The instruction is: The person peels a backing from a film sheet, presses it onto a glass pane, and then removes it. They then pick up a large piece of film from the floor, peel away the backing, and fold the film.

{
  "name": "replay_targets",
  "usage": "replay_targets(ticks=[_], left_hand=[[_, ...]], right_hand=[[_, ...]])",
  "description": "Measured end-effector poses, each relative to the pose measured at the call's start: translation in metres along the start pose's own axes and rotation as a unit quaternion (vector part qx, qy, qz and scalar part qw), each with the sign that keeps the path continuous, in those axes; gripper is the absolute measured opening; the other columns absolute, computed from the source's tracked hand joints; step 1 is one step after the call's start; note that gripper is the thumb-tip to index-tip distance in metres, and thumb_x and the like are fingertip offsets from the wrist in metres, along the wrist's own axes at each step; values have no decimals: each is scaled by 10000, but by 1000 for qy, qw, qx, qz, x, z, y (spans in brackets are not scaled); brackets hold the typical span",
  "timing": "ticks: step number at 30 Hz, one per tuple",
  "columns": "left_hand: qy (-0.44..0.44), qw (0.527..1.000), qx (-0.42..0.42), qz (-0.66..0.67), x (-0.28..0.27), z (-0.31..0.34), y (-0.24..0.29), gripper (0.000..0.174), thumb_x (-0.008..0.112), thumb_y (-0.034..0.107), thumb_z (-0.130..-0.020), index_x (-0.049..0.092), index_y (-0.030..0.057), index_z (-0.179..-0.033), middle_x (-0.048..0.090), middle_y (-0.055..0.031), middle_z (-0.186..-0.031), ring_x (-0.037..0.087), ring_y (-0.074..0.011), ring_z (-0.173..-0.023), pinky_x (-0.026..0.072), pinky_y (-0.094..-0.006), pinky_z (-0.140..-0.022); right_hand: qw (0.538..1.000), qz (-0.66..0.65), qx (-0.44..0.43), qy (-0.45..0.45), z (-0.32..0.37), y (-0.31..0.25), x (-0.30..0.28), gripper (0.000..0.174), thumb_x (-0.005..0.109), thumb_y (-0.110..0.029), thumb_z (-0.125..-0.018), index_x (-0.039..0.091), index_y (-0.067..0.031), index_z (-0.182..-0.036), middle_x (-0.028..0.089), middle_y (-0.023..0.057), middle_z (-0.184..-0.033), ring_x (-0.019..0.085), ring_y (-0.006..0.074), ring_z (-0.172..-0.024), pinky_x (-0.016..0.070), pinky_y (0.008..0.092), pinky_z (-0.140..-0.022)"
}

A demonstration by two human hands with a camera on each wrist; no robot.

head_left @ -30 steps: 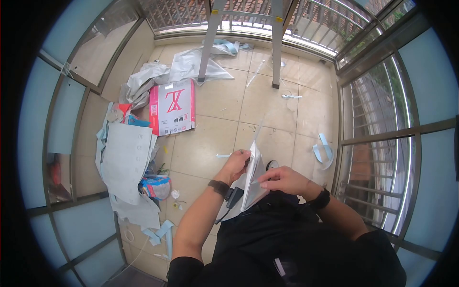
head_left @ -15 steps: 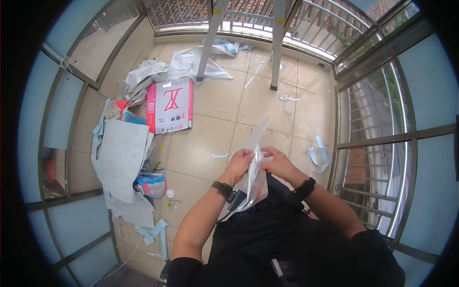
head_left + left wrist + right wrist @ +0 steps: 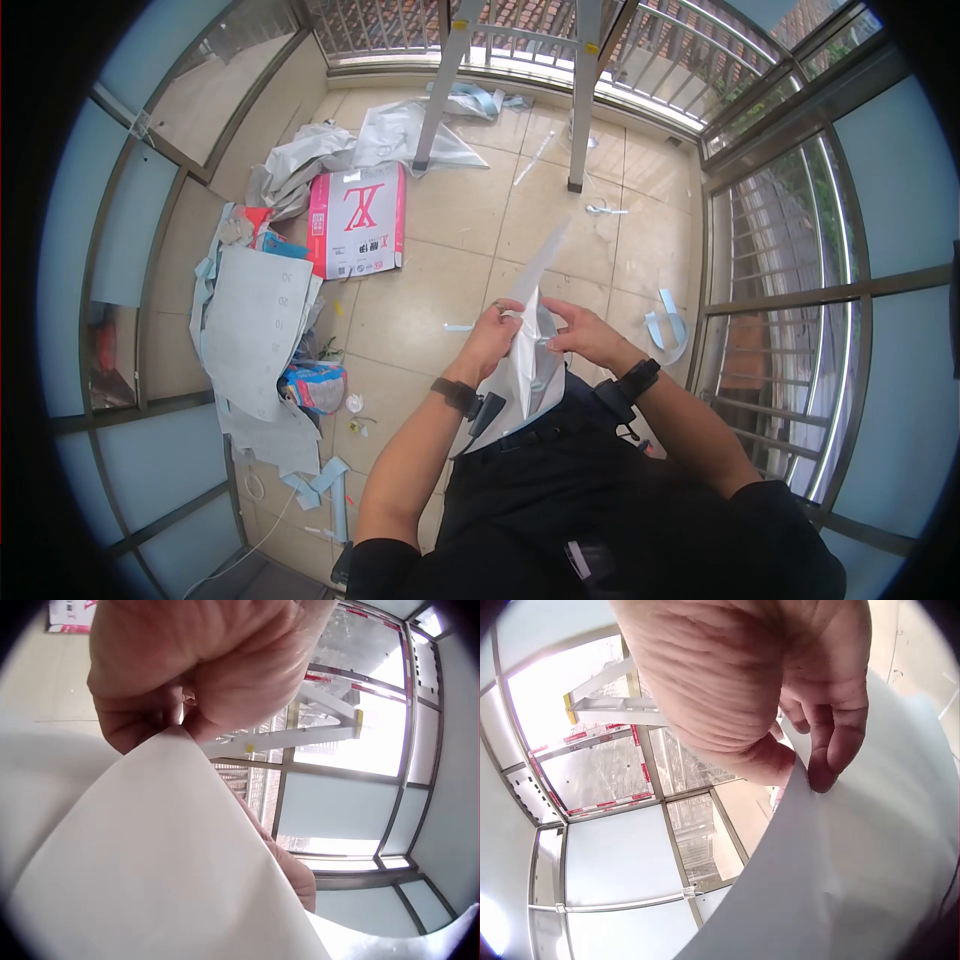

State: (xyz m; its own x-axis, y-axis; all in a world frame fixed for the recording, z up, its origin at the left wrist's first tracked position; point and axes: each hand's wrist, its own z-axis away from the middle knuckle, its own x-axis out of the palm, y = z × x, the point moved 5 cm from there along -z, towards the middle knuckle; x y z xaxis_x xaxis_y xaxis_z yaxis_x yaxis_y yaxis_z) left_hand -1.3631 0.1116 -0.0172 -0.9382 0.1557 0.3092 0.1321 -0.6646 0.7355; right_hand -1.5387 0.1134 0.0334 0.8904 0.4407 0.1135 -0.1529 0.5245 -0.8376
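Note:
In front of the waist, both hands hold up a thin white sheet [image 3: 518,385] that looks like film or backing paper. The left hand [image 3: 490,338] pinches its upper left edge; in the left wrist view a peak of the sheet [image 3: 165,847] sits between thumb and fingers. On the other side, the right hand [image 3: 588,336] pinches an edge between thumb and fingertips, as the right wrist view shows with the sheet [image 3: 855,847] hanging below. Past the hands, a pale translucent pointed strip [image 3: 546,255] sticks out over the floor. Both wrists wear dark straps with cameras.
A stepladder [image 3: 577,120] stands on the tiled floor [image 3: 440,270] by the railing. At left lie a pink and white box [image 3: 357,222], crumpled white sheeting [image 3: 305,163], a large marked sheet [image 3: 250,330] and a colourful packet [image 3: 318,388]. Blue strips [image 3: 668,320] lie at right.
The right hand has moved forward from low beside the sheet to its upper edge and now pinches it. The sheet is spread wider between the hands, and its pointed strip reaches further forward.

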Motion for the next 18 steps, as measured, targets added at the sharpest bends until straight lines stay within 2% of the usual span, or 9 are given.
replay_targets(ticks=[4,8,13,17,18], left_hand=[[-16,999,39,-33,9,-1,10,278,557,61,-931,599,18,-1203,640,-66,-929,588,-131,-729,464,-259,-616],[-23,998,44,-42,13,-10,16,282,564,37,-911,628,-9,-1182,647,-68,-904,590,-135,-723,473,-265,-626],[-50,997,19,-64,17,-24,8,387,588,8,-888,613,-52,-1269,684,-133,-1008,655,-180,-829,526,-297,-718],[-46,995,11,-89,19,-33,2,411,587,-6,-881,602,-63,-1287,688,-151,-1040,668,-194,-868,534,-302,-751],[-41,997,1,-66,18,-35,-1,394,595,-28,-860,625,-57,-1252,683,-126,-1016,655,-176,-836,524,-294,-724]], right_hand=[[1000,-10,-9,-18,-6,11,1,779,639,31,-806,327,26,-1520,586,102,-1310,642,157,-1024,532,298,-864],[999,13,-19,-31,-2,2,2,771,640,30,-808,333,31,-1515,598,95,-1292,652,160,-1016,534,299,-866],[999,38,16,12,1,18,-11,777,660,10,-793,345,48,-1502,641,119,-1204,667,170,-989,534,289,-847],[999,-5,35,30,6,26,-17,787,674,3,-781,342,79,-1490,650,137,-1178,669,174,-969,538,292,-831],[998,-21,40,34,4,32,-20,793,676,7,-779,333,90,-1489,647,142,-1185,669,174,-959,539,296,-824]])
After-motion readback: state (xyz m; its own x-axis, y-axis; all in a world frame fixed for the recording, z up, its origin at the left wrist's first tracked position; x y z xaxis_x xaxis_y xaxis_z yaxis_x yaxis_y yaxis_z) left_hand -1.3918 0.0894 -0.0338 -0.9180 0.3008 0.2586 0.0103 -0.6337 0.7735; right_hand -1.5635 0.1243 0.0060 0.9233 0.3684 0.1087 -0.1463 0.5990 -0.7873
